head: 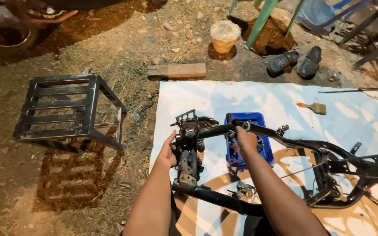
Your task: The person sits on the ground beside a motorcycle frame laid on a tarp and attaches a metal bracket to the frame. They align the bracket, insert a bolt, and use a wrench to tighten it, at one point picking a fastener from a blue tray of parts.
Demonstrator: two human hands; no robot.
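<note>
A black motorcycle frame (302, 146) lies across a pale blue and white printed sheet (267, 98) on the ground. My left hand (168, 152) presses against the side of the frame's rusty steering head (188, 161), fingers spread on the metal. My right hand (246, 142) is closed around the frame's upper tube just behind the head. A blue plastic tray (259, 120) of small parts sits under the tube, partly hidden by my right hand. A small metal part (244, 189) lies on the sheet between my forearms.
A black metal slatted stand (66, 109) stands on the dirt to the left. A wooden block (176, 71), a small bucket (224, 36), green table legs (261, 19), dark clogs (295, 61) and a paintbrush (313, 107) lie beyond the sheet.
</note>
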